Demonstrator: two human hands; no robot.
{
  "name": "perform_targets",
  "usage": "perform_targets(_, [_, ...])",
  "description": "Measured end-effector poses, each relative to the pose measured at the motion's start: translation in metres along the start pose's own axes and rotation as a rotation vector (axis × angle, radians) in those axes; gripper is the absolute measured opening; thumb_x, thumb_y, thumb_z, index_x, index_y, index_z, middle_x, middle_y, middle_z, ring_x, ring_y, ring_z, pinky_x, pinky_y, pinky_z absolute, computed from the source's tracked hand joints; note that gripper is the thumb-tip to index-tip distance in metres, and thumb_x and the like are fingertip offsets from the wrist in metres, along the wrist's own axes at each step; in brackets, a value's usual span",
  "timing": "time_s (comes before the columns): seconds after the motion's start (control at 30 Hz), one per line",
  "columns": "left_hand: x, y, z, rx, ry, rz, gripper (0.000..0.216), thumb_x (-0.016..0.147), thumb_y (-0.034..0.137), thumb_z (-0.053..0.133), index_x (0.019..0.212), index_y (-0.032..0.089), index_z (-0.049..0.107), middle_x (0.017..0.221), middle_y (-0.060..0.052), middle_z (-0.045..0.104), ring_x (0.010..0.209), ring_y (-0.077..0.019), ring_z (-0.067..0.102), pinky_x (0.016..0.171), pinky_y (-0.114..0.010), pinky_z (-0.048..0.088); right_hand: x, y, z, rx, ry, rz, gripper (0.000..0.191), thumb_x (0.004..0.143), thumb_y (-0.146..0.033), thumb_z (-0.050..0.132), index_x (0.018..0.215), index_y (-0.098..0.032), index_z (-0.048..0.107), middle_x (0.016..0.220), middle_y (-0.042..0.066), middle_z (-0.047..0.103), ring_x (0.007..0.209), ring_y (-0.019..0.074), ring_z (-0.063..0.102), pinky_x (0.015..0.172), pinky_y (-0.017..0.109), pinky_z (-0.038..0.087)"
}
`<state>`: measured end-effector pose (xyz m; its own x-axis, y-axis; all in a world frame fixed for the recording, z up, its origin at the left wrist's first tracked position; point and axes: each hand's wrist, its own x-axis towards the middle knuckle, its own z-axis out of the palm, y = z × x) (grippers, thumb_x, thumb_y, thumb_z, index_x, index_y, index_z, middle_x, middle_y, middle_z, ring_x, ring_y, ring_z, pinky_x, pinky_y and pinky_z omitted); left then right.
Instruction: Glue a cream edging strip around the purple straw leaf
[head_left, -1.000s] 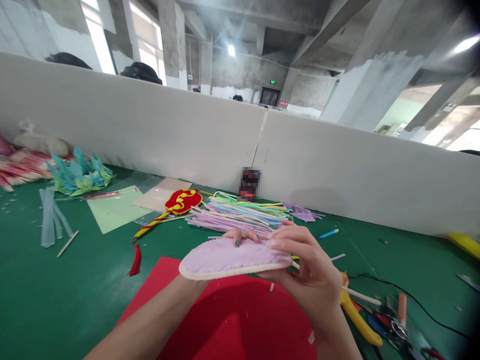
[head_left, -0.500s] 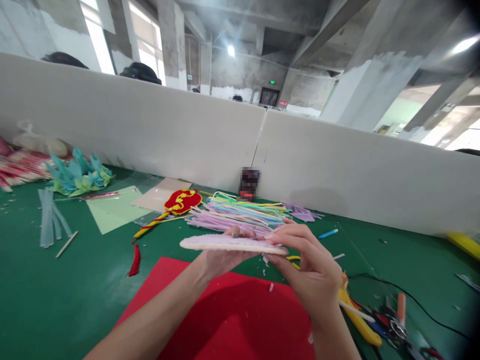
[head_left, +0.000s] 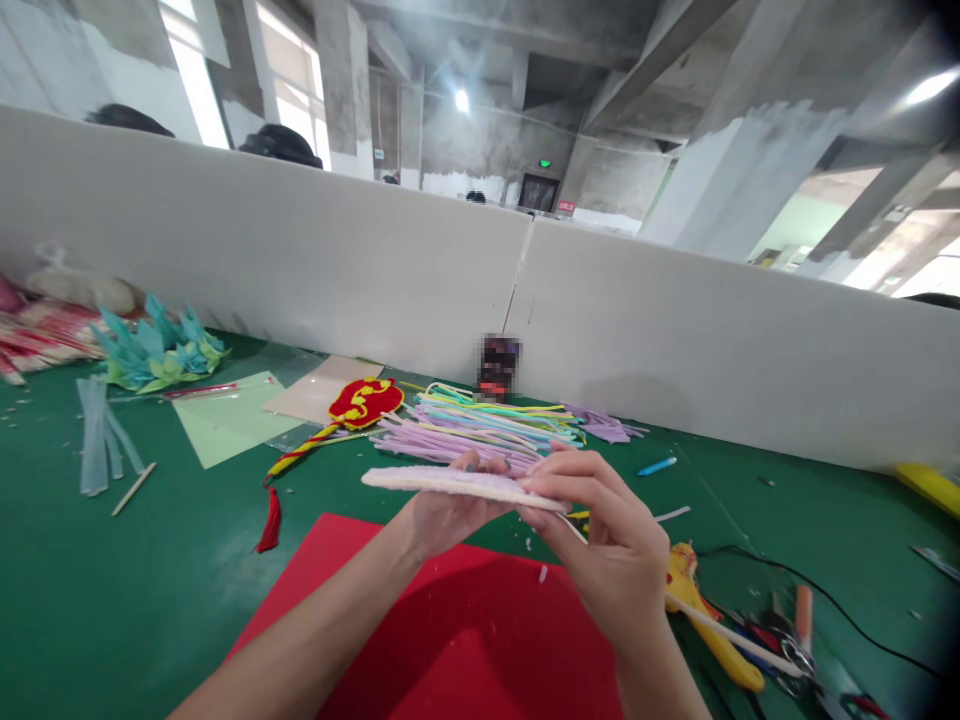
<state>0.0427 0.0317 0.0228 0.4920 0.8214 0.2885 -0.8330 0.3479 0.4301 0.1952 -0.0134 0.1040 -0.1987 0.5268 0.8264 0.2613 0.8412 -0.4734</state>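
Note:
A flat, fuzzy lilac panel with a cream rim is held nearly edge-on above a red sheet, so most of its face is hidden. My left hand supports it from below, fingers curled over the far side. At the panel's right end, my right hand pinches the rim between thumb and fingers. A cream chenille stem trails from under my right hand to the lower right, passing over a yellow hot glue gun. Past the panel lies a pile of pastel chenille stems.
The red sheet lies on the green table. Left are a red-and-yellow tasselled fan, pale paper, clear glue sticks and teal paper flowers. Pliers and scissors lie right. A white partition stands behind.
My right hand has shifted slightly left along the rim. The panel's right end tilts a little lower, and the trailing cream stem shows longer across the glue gun and tools.

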Motion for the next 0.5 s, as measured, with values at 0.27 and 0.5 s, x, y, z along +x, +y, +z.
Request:
perform_targets(0.27, [0.0001, 0.0017, 0.0055, 0.052, 0.000, 0.007, 0.012, 0.077, 0.020, 0.067, 0.067, 0.017, 0.063, 0.086, 0.001, 0.068, 0.087, -0.0155, 0.065, 0.083, -0.030, 0.052, -0.0013, -0.0006, 0.0037, 0.022, 0.034, 0.025, 0.013, 0.078, -0.014, 0.069, 0.087, -0.023, 0.066, 0.081, 0.000, 0.066, 0.080, 0.0151, 0.062, 0.093, 0.044, 0.048])
perform_targets(0.5, [-0.0016, 0.0013, 0.0036, 0.055, -0.016, 0.016, 0.011, 0.075, 0.024, 0.071, 0.068, 0.019, 0.065, 0.089, 0.001, 0.069, 0.084, -0.0139, 0.065, 0.082, -0.027, 0.051, -0.0010, -0.0020, 0.0023, 0.024, 0.013, 0.004, 0.017, 0.078, -0.010, 0.068, 0.088, -0.023, 0.066, 0.083, 0.000, 0.066, 0.081, 0.0152, 0.062, 0.093, 0.044, 0.047])
